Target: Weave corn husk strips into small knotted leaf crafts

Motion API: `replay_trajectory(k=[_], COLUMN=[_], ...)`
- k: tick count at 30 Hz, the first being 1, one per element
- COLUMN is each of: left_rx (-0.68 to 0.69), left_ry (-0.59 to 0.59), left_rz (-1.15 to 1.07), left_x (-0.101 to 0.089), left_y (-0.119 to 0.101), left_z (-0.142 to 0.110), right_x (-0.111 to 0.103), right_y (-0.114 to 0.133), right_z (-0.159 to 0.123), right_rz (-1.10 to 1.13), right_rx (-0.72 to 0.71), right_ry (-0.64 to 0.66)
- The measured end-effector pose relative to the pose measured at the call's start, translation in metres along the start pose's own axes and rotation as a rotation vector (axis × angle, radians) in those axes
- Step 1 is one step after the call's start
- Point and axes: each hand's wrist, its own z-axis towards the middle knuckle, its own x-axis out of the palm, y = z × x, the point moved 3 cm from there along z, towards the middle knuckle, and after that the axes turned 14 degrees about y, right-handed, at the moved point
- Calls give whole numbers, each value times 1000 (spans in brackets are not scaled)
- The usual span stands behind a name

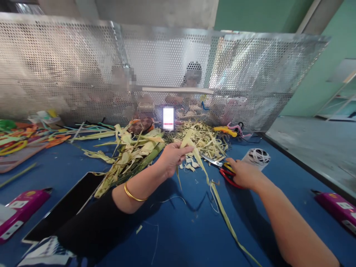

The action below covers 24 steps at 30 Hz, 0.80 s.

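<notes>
Husk strip (199,160), pinched between thumb and fingers of the left hand (172,157), slants rightward toward the near edge of the bench (180,237); fingers of the right hand (239,172) grip scissors (219,163); beside it, seemingly, a clear tube (249,159) of white strands (260,155).

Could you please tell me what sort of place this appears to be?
Probably a craft workshop, judging by the heap of plant clippings, the scissors in the right hand and the perforated metal divider behind the heap.
</notes>
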Motion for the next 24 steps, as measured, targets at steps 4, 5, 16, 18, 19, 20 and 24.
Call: replay_trajectory(k=[4,5,16,18,19,20,24], left_rx=[4,13,140,145,145,145,144], left_ry=[21,15,-67,-75,-73,-66,-23], left_rz=[-74,-86,-158,-168,-171,-173,-165], left_x=[-1,-2,-17,-19,-19,-19,-18], left_y=[-7,-8,-21,-21,-22,-22,-21], left_z=[-1,-2,1,2,2,3,3], right_x=[-3,-6,-18,-20,-21,-21,-18], right_y=[-1,-2,2,6,7,9,18], right_z=[3,1,-27,-29,-30,-30,-31], right_rz=[36,79,937,1021,1051,1075,1071], right_rx=[-62,-95,-519,-530,-537,-554,-628], right_ry=[-29,-23,-297,-401,-442,-464,-430])
